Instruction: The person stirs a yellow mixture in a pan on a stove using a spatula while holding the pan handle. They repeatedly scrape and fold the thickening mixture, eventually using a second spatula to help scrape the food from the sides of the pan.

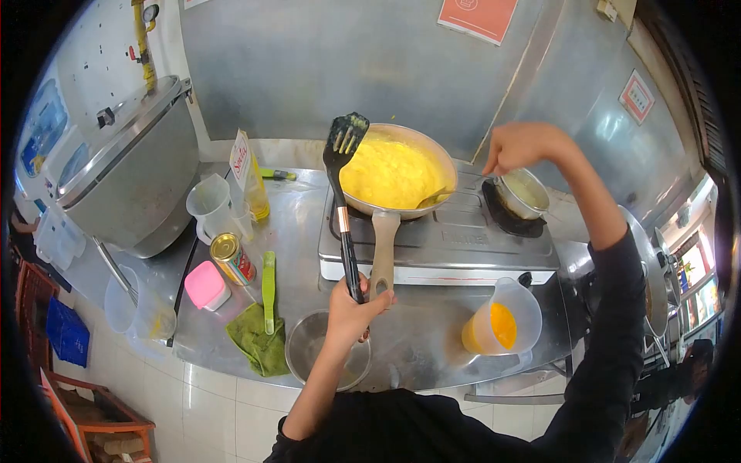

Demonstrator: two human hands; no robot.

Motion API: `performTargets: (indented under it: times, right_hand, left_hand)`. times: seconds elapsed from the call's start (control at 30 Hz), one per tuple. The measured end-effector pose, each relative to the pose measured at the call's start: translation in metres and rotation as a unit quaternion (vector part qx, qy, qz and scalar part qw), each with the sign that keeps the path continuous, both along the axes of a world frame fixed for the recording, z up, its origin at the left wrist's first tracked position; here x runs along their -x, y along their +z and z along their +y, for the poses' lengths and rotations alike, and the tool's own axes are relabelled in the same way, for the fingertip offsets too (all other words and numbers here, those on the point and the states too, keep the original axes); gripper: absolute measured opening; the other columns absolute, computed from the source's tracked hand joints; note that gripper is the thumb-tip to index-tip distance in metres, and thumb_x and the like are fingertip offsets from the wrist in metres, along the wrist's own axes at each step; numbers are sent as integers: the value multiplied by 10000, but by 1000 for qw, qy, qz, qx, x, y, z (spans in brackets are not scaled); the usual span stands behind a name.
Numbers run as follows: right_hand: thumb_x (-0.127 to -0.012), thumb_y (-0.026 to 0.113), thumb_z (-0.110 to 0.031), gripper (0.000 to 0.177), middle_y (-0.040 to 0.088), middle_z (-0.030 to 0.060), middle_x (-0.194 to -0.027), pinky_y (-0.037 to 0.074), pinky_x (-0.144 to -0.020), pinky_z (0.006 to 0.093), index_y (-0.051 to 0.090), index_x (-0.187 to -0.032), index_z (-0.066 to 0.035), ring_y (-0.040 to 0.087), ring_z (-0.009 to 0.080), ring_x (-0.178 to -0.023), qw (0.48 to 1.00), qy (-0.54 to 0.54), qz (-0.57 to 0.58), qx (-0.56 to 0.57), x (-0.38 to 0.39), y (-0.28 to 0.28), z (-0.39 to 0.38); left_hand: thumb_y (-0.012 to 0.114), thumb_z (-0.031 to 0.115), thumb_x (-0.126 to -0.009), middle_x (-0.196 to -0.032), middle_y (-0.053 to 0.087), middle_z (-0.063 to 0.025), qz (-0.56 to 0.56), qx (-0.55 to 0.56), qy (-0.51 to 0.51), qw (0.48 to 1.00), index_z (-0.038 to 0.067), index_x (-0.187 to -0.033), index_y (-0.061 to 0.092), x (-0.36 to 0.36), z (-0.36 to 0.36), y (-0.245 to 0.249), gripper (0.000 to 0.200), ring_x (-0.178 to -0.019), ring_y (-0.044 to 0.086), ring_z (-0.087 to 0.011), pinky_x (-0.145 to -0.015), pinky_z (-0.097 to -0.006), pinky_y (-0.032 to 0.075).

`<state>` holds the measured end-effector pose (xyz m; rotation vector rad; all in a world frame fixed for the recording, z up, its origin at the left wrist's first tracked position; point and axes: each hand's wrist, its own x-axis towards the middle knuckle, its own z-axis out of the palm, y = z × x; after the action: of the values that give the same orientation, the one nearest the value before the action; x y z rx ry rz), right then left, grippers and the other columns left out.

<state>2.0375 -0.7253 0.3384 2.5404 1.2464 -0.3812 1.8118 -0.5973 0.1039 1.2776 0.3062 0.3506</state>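
Observation:
My left hand is closed around the black handle of a slotted spatula. Bits of yellow food cling to its raised head. The thumb lies by the end of the beige handle of a frying pan. Soft yellow egg-like food fills the pan, which sits on the left burner of the gas stove. Above a small metal pot on the right burner, my right hand is bent down with its fingers drawn together. Whatever they may pinch is hidden.
A jug of orange-yellow liquid stands at the front right. To the left are a metal bowl, green cloth, green-handled tool, can, pink-lidded tub, clear jug, pouch and large steel cooker.

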Motion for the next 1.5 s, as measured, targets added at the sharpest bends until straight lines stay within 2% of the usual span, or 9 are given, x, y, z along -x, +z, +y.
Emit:
performTargets:
  times: [0.17, 0.43, 0.63, 0.9, 1.1, 1.17, 1.3, 1.37, 1.5]
  right_hand:
    - [-623, 535, -116, 291, 613, 157, -747, 457, -616, 350, 638, -892, -72, 586, 285, -677, 998, -28, -56, -11, 39, -31, 3]
    - [-665, 513, -124, 164, 589, 216, -772, 461, -664, 399, 603, -721, 1, 574, 351, -736, 987, 3, -104, -119, 1, -97, 51]
    - [-684, 533, -144, 237, 614, 157, -799, 465, -646, 371, 640, -878, -60, 594, 299, -721, 987, 8, -96, -128, -67, -97, 74]
    - [-716, 541, -154, 243, 628, 121, -795, 434, -577, 296, 631, -936, -105, 566, 173, -621, 999, 38, 25, 27, -14, 17, 8]
    - [-713, 525, -144, 231, 610, 99, -701, 400, -533, 309, 636, -912, -105, 487, 176, -544, 989, 35, 15, 143, -2, 3, 37]
    - [-709, 521, -140, 211, 593, 90, -638, 384, -510, 317, 648, -872, -99, 452, 184, -507, 989, 20, 10, 149, 2, -6, 49]
    - [-695, 500, -131, 140, 524, 85, -562, 351, -476, 340, 619, -720, -61, 424, 220, -481, 981, 42, -60, 181, 27, -3, 58]
    - [-688, 491, -124, 130, 512, 90, -560, 346, -472, 345, 598, -681, -50, 434, 231, -486, 981, 46, -68, 178, 35, -4, 56]
    - [-679, 477, -101, 130, 549, 127, -627, 387, -497, 373, 593, -687, -42, 499, 283, -544, 982, 49, -113, 144, 51, -21, 46]
  left_hand:
    - [642, 69, -706, -668, 609, -133, 3, -3, -10, 1000, 108, -742, 292, 0, 2, -3, 354, -547, 593, -100, -252, -206, 296]
    - [639, 71, -710, -679, 604, -136, 3, -10, -3, 1000, 108, -736, 295, 1, 0, -3, 346, -597, 613, -122, -261, -204, 303]
    - [644, 89, -713, -683, 609, -129, 3, -17, -2, 1000, 106, -737, 298, 2, 0, 0, 348, -568, 601, -113, -273, -199, 313]
    - [641, 77, -717, -673, 607, -125, 13, -10, -3, 1000, 105, -744, 296, 1, 0, 0, 347, -595, 610, -115, -271, -196, 311]
    - [645, 51, -700, -656, 602, -119, -3, -1, 15, 1000, 108, -737, 289, 0, -2, -1, 363, -507, 575, -84, -252, -195, 267]
    - [611, -30, -698, -684, 512, -66, 38, -7, -2, 999, 91, -720, 302, 2, 0, 7, 332, -679, 630, -231, -499, -241, 483]
    - [611, -37, -694, -665, 502, -56, 53, 4, -6, 999, 91, -720, 301, 2, -2, 8, 336, -677, 629, -227, -515, -248, 487]
    - [643, 21, -682, -644, 597, -112, 6, 13, 13, 1000, 99, -724, 294, 2, -3, 2, 360, -385, 464, -42, -262, -187, 245]
    - [643, 17, -686, -650, 587, -112, -24, 24, 20, 999, 96, -728, 301, 0, -4, -9, 354, -483, 546, -76, -287, -184, 285]
